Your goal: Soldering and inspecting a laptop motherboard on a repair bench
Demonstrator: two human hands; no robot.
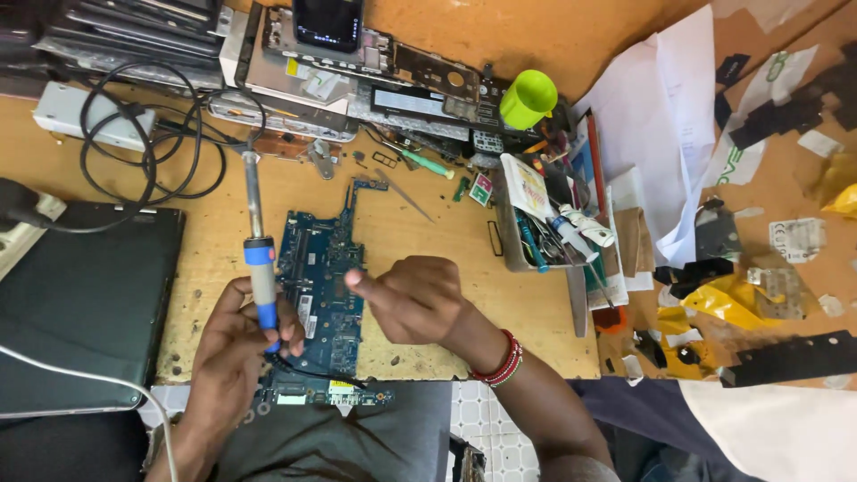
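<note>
Item: blue-handled soldering iron (pixel 259 268), gripped in left hand (pixel 228 353), fingers wrapped round handle. Blue rectangular circuit board (pixel 321 295) lies beneath fingertips. Right hand (pixel 411 299) loosely curled, pressing board. Advice: steady board, keep tip clear of fingers.

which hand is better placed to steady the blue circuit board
Right. The right hand rests empty on the blue circuit board, while the left hand is gripping the soldering iron.

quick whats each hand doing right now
Left hand: closed around the blue-handled soldering iron.
Right hand: holds nothing, fingers loosely curled, resting over the blue circuit board.
</note>
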